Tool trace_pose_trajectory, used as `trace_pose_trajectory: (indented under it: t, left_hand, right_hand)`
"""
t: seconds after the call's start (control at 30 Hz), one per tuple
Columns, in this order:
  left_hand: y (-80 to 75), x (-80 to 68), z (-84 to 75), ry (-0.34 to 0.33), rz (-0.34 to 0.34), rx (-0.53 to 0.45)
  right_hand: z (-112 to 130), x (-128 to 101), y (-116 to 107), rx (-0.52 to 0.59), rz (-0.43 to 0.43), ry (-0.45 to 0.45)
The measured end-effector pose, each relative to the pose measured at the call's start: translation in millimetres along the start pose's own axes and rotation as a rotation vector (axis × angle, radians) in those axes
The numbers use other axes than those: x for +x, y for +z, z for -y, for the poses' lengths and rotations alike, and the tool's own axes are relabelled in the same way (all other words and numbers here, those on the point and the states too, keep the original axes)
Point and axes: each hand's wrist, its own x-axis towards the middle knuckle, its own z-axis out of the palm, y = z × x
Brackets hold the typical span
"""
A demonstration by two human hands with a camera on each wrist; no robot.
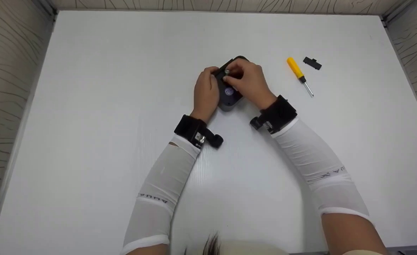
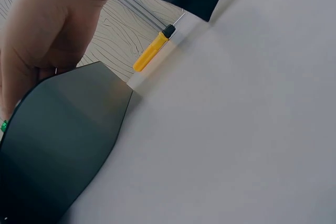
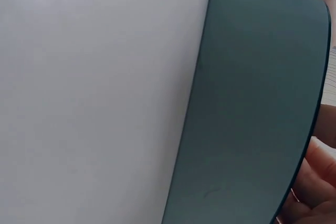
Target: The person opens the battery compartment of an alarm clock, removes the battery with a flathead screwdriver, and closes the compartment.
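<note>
A dark, rounded box-shaped device [image 1: 226, 102] stands on the white table with a round sticker on its upper face. Its smooth grey-green side wall [image 2: 63, 135] fills much of the left wrist view, and the same wall [image 3: 257, 98] shows in the right wrist view. My left hand [image 1: 206, 90] holds the device along its left side. Over its upper face my right hand [image 1: 249, 79] pinches a small battery [image 1: 227, 72] with a silvery end between thumb and fingers. In the left wrist view a bit of green [image 2: 4, 126] shows at those fingertips.
Right of the hands lies a yellow-handled screwdriver [image 1: 295, 68], its metal tip towards me. Beside it is a small black battery cover [image 1: 312, 63] with a tab. Wood-patterned panels [image 1: 208, 5] border the white table [image 1: 106, 88].
</note>
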Motion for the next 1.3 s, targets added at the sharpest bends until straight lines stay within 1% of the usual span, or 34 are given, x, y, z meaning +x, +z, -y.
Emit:
trace_pose_trajectory:
  t: [0.23,0.43,0.73,0.9,1.13,1.3]
  left_hand:
    - [0.2,-0.6,-0.1,-0.005,0.008,-0.001]
    - [0.0,-1.0,-0.7,-0.002,0.004,-0.002]
    - [-0.9,-1.2,-1.4,-0.001,0.008,-0.016]
    - [-1.3,-1.1,-0.4,0.007,0.006,-0.015]
    - [-1.7,-0.8,-0.2,0.014,0.005,-0.013]
    - [-1.4,-1.0,-0.8,0.013,0.007,-0.016]
  right_hand:
    - [-2,-1,-1,0.049,-0.043,-0.069]
    - [-2,-2,-2,0.077,-0.067,-0.095]
    - [0,-3,-4,0.109,-0.130,-0.131]
    - [-1,-3,-5,0.099,-0.144,-0.143]
    - [-1,-5,-11,0.026,-0.152,-0.156]
    - [-4,-7,-18,0.000,-0.167,-0.151]
